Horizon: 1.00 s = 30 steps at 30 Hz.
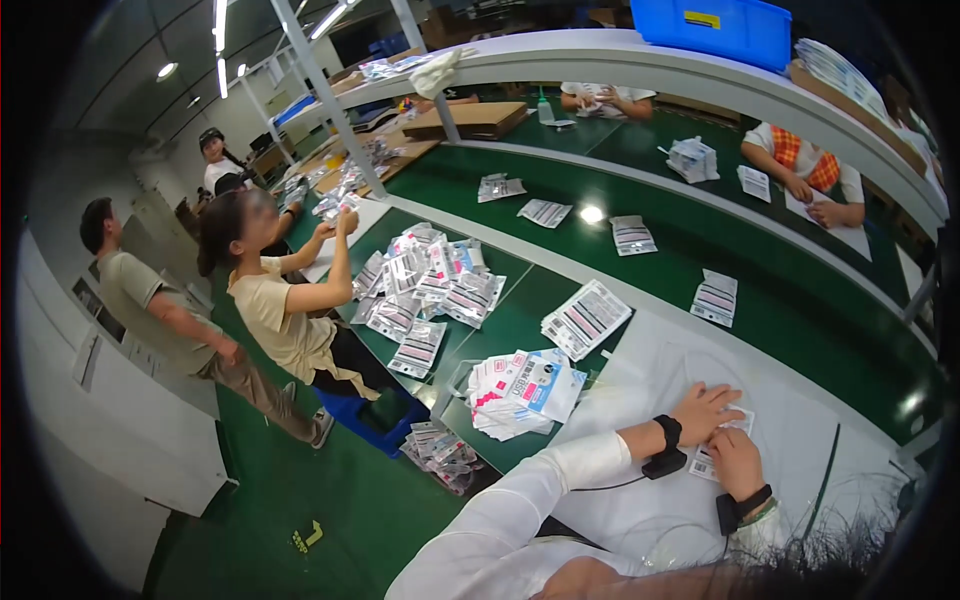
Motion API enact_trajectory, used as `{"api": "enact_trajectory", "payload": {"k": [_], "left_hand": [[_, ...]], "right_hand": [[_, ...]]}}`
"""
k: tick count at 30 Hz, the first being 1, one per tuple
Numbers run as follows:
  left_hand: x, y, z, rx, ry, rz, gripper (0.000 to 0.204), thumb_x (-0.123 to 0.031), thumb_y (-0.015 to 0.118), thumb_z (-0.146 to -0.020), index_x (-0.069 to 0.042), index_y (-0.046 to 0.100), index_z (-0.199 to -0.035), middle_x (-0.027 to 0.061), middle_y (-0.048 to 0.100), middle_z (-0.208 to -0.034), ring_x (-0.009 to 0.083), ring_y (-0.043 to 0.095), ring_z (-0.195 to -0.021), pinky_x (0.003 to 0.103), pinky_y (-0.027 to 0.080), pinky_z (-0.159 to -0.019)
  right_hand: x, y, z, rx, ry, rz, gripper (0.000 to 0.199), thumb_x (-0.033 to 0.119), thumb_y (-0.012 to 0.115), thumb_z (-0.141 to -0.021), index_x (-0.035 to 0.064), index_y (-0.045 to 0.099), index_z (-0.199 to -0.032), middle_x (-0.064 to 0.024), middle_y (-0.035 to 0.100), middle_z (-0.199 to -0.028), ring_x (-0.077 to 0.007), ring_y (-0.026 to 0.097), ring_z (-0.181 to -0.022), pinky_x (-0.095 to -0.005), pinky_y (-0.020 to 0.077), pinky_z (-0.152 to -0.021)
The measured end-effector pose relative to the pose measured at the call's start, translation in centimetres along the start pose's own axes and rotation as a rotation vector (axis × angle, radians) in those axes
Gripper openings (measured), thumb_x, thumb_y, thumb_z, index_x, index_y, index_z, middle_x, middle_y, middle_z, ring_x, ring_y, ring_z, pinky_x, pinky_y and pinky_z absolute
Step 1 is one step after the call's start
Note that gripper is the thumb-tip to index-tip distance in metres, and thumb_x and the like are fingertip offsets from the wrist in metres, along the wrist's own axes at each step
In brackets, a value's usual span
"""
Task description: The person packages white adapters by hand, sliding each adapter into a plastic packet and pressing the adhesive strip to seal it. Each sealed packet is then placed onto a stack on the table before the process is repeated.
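Note:
A small flat packet (703,466) with a printed white label lies on the white work surface at the lower right, largely covered by my hands. My left hand (703,413) reaches across its far side, fingers stretched out and slightly spread. Just nearer, my right hand (736,463) is on the packet with its fingers bent and close together, closed on it as far as I can see. Their exact grip is partly hidden. Each wrist wears a black band with a small box. To the left are a stack of labelled packets (587,318) and a pile of printed cards (525,392).
A heap of silvery packets (425,280) lies farther left, before a seated person. Loose packets (633,235) dot the green belt (670,270) beyond a pale rail. Overhead runs a shelf bearing a blue bin (712,30). People sit across; another stands at left.

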<state>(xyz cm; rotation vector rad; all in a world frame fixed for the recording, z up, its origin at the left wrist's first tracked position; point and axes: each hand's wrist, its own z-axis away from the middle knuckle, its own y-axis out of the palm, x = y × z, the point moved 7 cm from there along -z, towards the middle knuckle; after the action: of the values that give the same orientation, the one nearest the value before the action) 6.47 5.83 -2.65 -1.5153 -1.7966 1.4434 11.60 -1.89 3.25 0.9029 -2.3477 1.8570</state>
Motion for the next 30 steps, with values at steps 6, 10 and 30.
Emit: {"api": "enact_trajectory", "payload": {"k": [6, 10, 30], "left_hand": [[1.0, 2.3, 0.0, -0.069, 0.001, -0.118, 0.051, -0.03, 0.065, -0.08, -0.029, 0.053, -0.13, 0.0084, 0.035, -0.148, 0.0291, 0.031, -0.137, 0.052, 0.03, -0.098], [0.5, 2.0, -0.5, -0.057, 0.008, -0.091, 0.052, -0.033, 0.065, -0.08, -0.03, 0.052, -0.131, 0.0089, 0.033, -0.149, 0.0292, 0.029, -0.138, 0.053, 0.029, -0.1], [-1.2, 0.6, -1.5, 0.031, 0.206, -0.097, 0.053, -0.04, 0.059, -0.086, -0.02, 0.051, -0.134, 0.0097, 0.037, -0.148, 0.0289, 0.026, -0.14, 0.06, 0.019, -0.109]], "right_hand": [[0.6, -0.2, 0.5, -0.08, -0.105, 0.02, 0.01, 0.003, 0.061, -0.072, 0.003, 0.058, -0.081, -0.0107, 0.06, -0.086, -0.0318, 0.058, -0.081, -0.0413, 0.049, -0.069], [-1.7, 1.3, 1.9, -0.087, 0.007, -0.167, 0.011, 0.002, 0.061, -0.071, 0.0025, 0.057, -0.081, -0.0114, 0.059, -0.084, -0.0326, 0.058, -0.08, -0.0413, 0.0487, -0.068], [-2.3, -2.6, 3.0, -0.172, 0.091, -0.041, 0.016, 0.003, 0.072, -0.066, 0.004, 0.061, -0.079, -0.0121, 0.057, -0.083, -0.0326, 0.055, -0.084, -0.0411, 0.0459, -0.074]]}}
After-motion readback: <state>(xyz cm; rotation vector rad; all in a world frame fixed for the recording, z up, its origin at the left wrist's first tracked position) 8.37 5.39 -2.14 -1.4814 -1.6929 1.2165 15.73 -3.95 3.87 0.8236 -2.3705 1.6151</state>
